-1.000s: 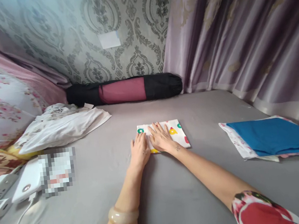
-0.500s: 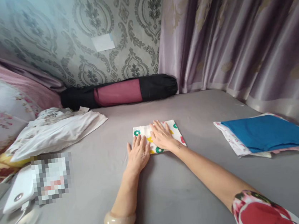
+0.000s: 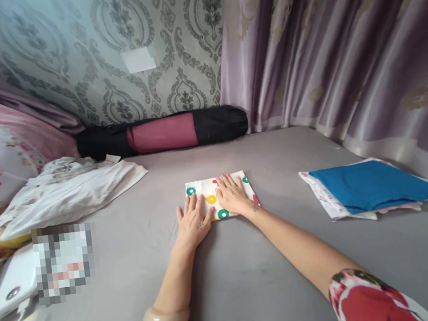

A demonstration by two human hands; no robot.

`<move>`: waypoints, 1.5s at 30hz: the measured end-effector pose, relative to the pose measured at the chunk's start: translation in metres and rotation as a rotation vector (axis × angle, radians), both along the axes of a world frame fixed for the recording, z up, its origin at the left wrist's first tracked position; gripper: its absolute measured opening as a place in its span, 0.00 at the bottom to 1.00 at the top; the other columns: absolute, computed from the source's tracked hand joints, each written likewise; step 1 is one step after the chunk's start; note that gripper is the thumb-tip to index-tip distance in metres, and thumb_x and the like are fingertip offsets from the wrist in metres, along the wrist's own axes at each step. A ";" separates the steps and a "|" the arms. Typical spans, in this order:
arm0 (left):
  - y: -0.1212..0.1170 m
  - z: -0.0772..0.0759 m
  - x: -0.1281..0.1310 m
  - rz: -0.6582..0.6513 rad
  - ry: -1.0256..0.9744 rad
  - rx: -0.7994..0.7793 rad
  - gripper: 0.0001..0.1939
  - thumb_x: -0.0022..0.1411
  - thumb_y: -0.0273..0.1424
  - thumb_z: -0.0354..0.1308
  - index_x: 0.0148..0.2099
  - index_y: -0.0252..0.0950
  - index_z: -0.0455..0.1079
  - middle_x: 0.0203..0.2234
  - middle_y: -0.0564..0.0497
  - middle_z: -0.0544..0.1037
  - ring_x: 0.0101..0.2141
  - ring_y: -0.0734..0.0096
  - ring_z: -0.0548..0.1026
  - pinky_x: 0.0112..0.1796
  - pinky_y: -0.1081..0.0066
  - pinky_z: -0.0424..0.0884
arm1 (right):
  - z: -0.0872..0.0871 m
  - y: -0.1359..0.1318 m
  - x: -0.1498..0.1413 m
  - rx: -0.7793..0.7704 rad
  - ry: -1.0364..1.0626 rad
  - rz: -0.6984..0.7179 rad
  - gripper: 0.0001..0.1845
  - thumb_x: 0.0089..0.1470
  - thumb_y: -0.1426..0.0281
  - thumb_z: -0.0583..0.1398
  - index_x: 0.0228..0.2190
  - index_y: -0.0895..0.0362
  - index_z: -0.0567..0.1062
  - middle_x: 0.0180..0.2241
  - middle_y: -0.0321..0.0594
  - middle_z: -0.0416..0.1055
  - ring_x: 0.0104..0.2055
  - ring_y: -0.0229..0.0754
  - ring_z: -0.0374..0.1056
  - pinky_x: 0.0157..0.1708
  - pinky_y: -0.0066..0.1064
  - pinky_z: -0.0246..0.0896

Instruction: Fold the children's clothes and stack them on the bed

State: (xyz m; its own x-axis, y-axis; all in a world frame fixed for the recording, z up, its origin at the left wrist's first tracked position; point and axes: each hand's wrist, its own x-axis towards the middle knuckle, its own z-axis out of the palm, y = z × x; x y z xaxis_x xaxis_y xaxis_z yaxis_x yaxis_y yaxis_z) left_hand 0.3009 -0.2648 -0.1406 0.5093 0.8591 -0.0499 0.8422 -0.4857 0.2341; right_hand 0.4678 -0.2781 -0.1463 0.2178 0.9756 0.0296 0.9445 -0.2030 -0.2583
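Observation:
A folded white cloth (image 3: 206,188) with green, yellow and red ring-like prints lies flat on the grey bed sheet. My left hand (image 3: 195,223) rests on its near left corner, fingers stretched and spread, the thumb along the near edge. My right hand (image 3: 234,197) lies palm down on the right half of the cloth, fingers extended towards the far edge. Neither hand grips anything. Parts of the print are hidden under both hands.
To the right lies a stack of folded fabric with a blue cloth (image 3: 375,186) on top. A black and maroon rolled bag (image 3: 162,134) lies along the wall. Crumpled white fabric (image 3: 81,188) and a white corded device (image 3: 15,281) are at left.
My right hand has slid slightly rightward over the cloth, baring more print between the hands. The fingers of my left hand are spread a little wider. The whole view has shifted slightly.

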 end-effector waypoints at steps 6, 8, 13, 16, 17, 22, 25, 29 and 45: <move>-0.001 0.001 0.000 0.007 -0.002 -0.013 0.32 0.68 0.48 0.39 0.68 0.38 0.51 0.69 0.42 0.47 0.68 0.54 0.43 0.62 0.44 0.43 | 0.005 -0.006 0.023 0.032 -0.033 -0.081 0.33 0.65 0.62 0.39 0.65 0.67 0.52 0.68 0.52 0.42 0.70 0.50 0.34 0.66 0.50 0.26; 0.000 0.000 0.000 -0.001 -0.006 -0.005 0.32 0.68 0.47 0.39 0.68 0.38 0.52 0.68 0.41 0.48 0.67 0.53 0.44 0.62 0.44 0.44 | 0.000 -0.008 0.029 0.026 -0.057 -0.122 0.33 0.65 0.63 0.40 0.65 0.69 0.52 0.68 0.53 0.43 0.70 0.51 0.36 0.65 0.49 0.28; 0.000 0.000 0.000 -0.002 -0.026 -0.011 0.32 0.68 0.47 0.39 0.68 0.38 0.51 0.68 0.41 0.49 0.67 0.53 0.44 0.61 0.43 0.44 | -0.009 -0.009 0.030 0.000 -0.060 -0.146 0.33 0.65 0.63 0.40 0.65 0.69 0.51 0.67 0.51 0.46 0.69 0.50 0.39 0.65 0.47 0.33; 0.001 0.000 0.000 0.000 -0.031 -0.021 0.32 0.68 0.48 0.39 0.68 0.38 0.52 0.68 0.41 0.49 0.67 0.53 0.44 0.61 0.43 0.43 | -0.008 -0.007 0.030 0.000 -0.049 -0.150 0.33 0.65 0.63 0.41 0.65 0.69 0.51 0.67 0.52 0.46 0.69 0.51 0.39 0.65 0.47 0.32; 0.001 0.000 -0.001 -0.001 -0.034 -0.019 0.32 0.68 0.48 0.39 0.68 0.38 0.52 0.68 0.41 0.49 0.67 0.53 0.44 0.61 0.43 0.43 | -0.007 -0.007 0.030 0.001 -0.042 -0.151 0.33 0.65 0.63 0.41 0.65 0.69 0.51 0.67 0.51 0.46 0.69 0.51 0.39 0.65 0.47 0.32; 0.001 -0.003 -0.002 0.002 -0.038 0.016 0.32 0.68 0.49 0.38 0.67 0.39 0.53 0.68 0.41 0.49 0.67 0.52 0.45 0.61 0.43 0.45 | 0.000 -0.018 0.032 -0.026 -0.016 -0.135 0.32 0.65 0.62 0.41 0.65 0.65 0.52 0.68 0.51 0.45 0.69 0.50 0.39 0.65 0.46 0.35; -0.001 -0.005 -0.002 0.015 -0.035 0.080 0.34 0.67 0.51 0.37 0.68 0.38 0.52 0.68 0.40 0.47 0.67 0.51 0.44 0.61 0.43 0.45 | 0.000 -0.033 0.026 0.031 -0.076 -0.082 0.33 0.66 0.60 0.40 0.65 0.65 0.51 0.68 0.51 0.42 0.70 0.51 0.36 0.65 0.48 0.32; -0.001 -0.006 -0.001 -0.047 -0.006 0.064 0.38 0.65 0.56 0.37 0.69 0.40 0.50 0.68 0.40 0.47 0.67 0.49 0.43 0.61 0.42 0.42 | -0.007 -0.046 0.018 0.076 -0.130 -0.023 0.33 0.66 0.59 0.41 0.65 0.65 0.54 0.68 0.49 0.43 0.69 0.50 0.38 0.65 0.46 0.32; 0.033 0.032 0.009 -0.123 0.105 0.078 0.17 0.69 0.38 0.43 0.52 0.42 0.68 0.49 0.44 0.76 0.51 0.57 0.72 0.59 0.46 0.50 | 0.028 -0.023 0.040 0.012 -0.099 0.051 0.22 0.66 0.68 0.44 0.48 0.59 0.74 0.54 0.50 0.68 0.56 0.50 0.62 0.62 0.44 0.39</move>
